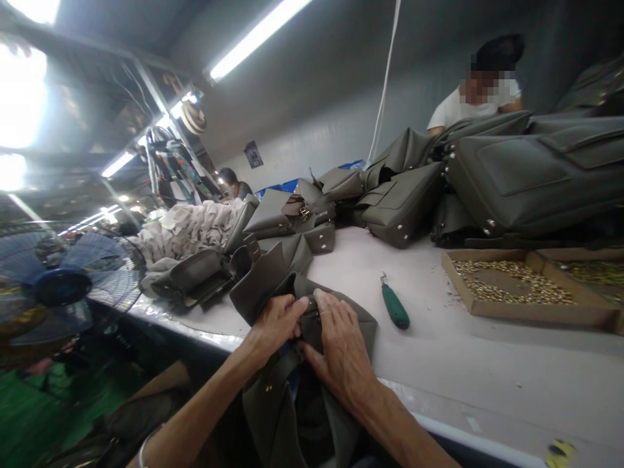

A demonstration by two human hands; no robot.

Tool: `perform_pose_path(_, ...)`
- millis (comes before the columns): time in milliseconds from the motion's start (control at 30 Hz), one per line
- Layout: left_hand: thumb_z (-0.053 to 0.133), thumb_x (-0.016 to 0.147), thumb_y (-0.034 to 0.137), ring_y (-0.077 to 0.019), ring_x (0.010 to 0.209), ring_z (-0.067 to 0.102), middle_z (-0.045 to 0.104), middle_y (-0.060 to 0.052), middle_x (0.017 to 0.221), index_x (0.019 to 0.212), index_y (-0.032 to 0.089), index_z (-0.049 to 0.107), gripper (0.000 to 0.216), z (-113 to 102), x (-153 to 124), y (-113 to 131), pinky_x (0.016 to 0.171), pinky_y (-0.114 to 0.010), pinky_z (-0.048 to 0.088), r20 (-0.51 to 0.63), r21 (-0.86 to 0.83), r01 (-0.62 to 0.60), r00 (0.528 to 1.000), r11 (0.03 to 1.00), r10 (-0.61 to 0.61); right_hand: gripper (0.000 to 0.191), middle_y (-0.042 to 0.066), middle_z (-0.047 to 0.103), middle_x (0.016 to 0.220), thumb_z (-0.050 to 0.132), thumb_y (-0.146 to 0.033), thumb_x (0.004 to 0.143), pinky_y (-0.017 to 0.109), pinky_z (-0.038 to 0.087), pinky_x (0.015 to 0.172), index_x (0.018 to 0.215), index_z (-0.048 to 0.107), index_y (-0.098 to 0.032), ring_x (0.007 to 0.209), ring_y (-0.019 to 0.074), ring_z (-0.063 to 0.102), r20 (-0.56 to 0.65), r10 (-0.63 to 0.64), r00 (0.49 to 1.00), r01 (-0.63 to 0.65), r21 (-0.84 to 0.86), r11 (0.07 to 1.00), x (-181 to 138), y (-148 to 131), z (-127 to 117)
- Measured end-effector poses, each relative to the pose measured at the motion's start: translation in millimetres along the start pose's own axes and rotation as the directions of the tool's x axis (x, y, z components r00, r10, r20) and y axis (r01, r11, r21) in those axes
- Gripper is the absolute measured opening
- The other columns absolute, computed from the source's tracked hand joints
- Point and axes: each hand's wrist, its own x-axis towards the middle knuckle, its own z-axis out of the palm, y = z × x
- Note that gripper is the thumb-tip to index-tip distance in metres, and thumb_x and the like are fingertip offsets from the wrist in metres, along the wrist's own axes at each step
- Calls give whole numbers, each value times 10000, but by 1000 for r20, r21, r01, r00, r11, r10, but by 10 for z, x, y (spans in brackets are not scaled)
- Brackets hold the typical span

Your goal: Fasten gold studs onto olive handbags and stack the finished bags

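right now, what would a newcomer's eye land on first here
Probably the left hand and right hand on the dark bag, bottom centre. Next, the piled bags at upper right, and the green-handled tool lying on the pale table, right of the hands.

The held bag [312,328] looks leathery, smooth and matt

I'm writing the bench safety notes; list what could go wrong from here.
The smooth dark olive bag overhangs the whitish flat worktop; it might slip if the left hand and right hand loosen.
The green-handled metal hook tool lies loose nearby; a sweep could knock it.
The shallow brown cardboard box is uncovered; a bump might spill its small gold pieces.
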Motion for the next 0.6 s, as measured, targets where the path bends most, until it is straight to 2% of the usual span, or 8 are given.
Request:
perform_pose_path(167,575,727,599,-119,540,501,518,8,576,678,162,509,445,1,-14,23,518,-216,374,68,-136,91,994,987,-82,739,198,481,1357,654,-292,740,525,316,1071,1368,386,-12,1261,318,412,-42,-10,999,14,95,995,-24,59,-8)
perform_pose_path(400,623,747,556,-70,546,402,428,51,605,726,150,533,417,89,-89,64,489,-159,324,65,-334,49,997,941,-29,574,184,480,1358,550,-418,877,527,325,1054,1320,441,-69,1266,303,407,-126,-32,991,52,162,985,-43,97,-75)
perform_pose_path(533,672,765,462,-97,663,533,592,-1,748,899,158,635,335,207,-55,160,616,-181,447,107,-550,67,994,832,-10,566,180,454,1371,410,-514,941,503,341,1046,1324,437,-98,1270,295,401,-212,25,977,22,217,976,-29,143,-165)
perform_pose_path(600,735,718,433,-128,747,592,654,-23,836,908,176,670,326,264,-44,205,663,-197,480,140,-650,108,990,752,-21,592,173,465,1359,369,-551,946,489,339,1055,1333,425,-107,1267,286,408,-239,79,968,-16,255,967,-39,143,-216)
